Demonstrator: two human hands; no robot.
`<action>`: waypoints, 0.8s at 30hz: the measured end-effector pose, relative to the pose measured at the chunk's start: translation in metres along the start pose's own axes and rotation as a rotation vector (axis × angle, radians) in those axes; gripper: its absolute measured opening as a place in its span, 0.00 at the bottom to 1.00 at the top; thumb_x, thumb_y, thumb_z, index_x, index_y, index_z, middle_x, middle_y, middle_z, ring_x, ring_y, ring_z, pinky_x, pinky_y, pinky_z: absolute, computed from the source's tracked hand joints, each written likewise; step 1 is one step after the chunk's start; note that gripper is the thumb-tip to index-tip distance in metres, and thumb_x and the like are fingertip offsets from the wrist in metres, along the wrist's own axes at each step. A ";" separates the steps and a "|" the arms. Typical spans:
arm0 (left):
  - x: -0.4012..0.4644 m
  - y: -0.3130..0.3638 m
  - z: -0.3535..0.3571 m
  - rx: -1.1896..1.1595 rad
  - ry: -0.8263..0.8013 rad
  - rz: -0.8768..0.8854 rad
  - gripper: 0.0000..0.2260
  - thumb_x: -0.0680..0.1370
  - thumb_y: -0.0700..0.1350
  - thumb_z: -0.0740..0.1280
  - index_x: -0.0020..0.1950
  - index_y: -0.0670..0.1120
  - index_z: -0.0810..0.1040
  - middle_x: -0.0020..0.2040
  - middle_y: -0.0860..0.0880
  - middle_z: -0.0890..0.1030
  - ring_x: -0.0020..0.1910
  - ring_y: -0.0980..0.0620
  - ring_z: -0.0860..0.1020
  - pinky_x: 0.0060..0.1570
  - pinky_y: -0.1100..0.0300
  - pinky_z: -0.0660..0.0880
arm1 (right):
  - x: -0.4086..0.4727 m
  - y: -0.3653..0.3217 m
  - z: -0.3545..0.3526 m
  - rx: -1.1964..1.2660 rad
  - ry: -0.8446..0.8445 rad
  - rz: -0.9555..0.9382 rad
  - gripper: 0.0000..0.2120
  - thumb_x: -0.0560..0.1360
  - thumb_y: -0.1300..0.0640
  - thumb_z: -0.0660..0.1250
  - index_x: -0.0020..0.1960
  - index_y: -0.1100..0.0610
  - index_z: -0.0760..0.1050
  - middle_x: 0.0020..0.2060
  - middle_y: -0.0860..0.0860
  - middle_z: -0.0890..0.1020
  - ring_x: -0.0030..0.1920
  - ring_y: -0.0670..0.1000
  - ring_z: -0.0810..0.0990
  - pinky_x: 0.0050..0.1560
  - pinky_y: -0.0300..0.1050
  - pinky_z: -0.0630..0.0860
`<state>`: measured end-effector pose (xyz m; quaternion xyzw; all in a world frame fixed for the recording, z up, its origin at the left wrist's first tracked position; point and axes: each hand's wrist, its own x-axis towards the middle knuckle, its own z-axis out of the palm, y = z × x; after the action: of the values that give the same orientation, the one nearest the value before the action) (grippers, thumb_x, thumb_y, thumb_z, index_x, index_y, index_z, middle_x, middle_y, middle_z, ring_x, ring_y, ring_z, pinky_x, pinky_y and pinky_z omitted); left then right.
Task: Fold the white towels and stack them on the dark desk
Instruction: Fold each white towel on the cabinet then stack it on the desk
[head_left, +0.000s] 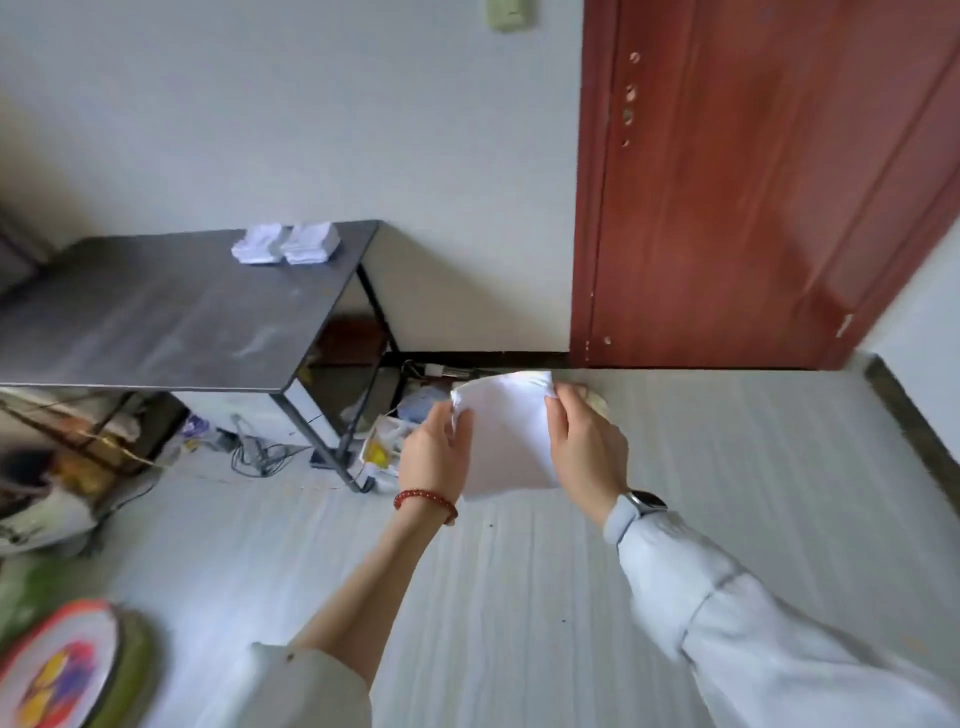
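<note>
A white towel (506, 431) hangs between both hands above the pale striped surface (519, 597) in front of me. My left hand (434, 452) grips its left edge, and my right hand (584, 441) grips its right edge. The towel looks folded to a small rectangle. Two stacks of folded white towels (285, 243) sit side by side at the far right corner of the dark desk (156, 322), which stands to my left against the wall.
A red-brown door (753, 182) fills the upper right. Under and beside the desk lie cables, bags and clutter (384, 447). A colourful round tin (62, 670) lies at the lower left. A dark skirting strip (914, 421) borders the right.
</note>
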<state>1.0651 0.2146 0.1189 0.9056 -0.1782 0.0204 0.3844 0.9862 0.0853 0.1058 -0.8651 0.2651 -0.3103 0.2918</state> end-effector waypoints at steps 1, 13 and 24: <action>0.017 -0.022 -0.015 0.007 0.023 -0.034 0.10 0.79 0.47 0.59 0.41 0.43 0.69 0.30 0.48 0.72 0.35 0.42 0.74 0.32 0.56 0.64 | 0.009 -0.020 0.027 0.022 -0.034 -0.020 0.16 0.79 0.49 0.53 0.55 0.57 0.74 0.49 0.53 0.82 0.48 0.62 0.78 0.40 0.49 0.69; 0.241 -0.214 -0.123 -0.063 0.185 -0.296 0.07 0.78 0.46 0.62 0.47 0.44 0.76 0.37 0.49 0.75 0.39 0.48 0.72 0.36 0.60 0.61 | 0.151 -0.177 0.292 0.119 -0.360 -0.136 0.13 0.80 0.52 0.55 0.49 0.60 0.71 0.42 0.61 0.81 0.44 0.65 0.77 0.37 0.50 0.64; 0.474 -0.356 -0.224 -0.328 -0.002 -0.541 0.05 0.76 0.45 0.63 0.47 0.46 0.77 0.41 0.50 0.79 0.41 0.50 0.77 0.45 0.53 0.78 | 0.298 -0.307 0.514 0.379 -0.797 0.155 0.08 0.77 0.54 0.59 0.46 0.59 0.71 0.33 0.48 0.72 0.35 0.49 0.69 0.33 0.42 0.64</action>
<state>1.6520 0.4551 0.1137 0.8462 0.0677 -0.1126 0.5164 1.6253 0.2816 0.0978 -0.8258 0.1344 0.0271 0.5471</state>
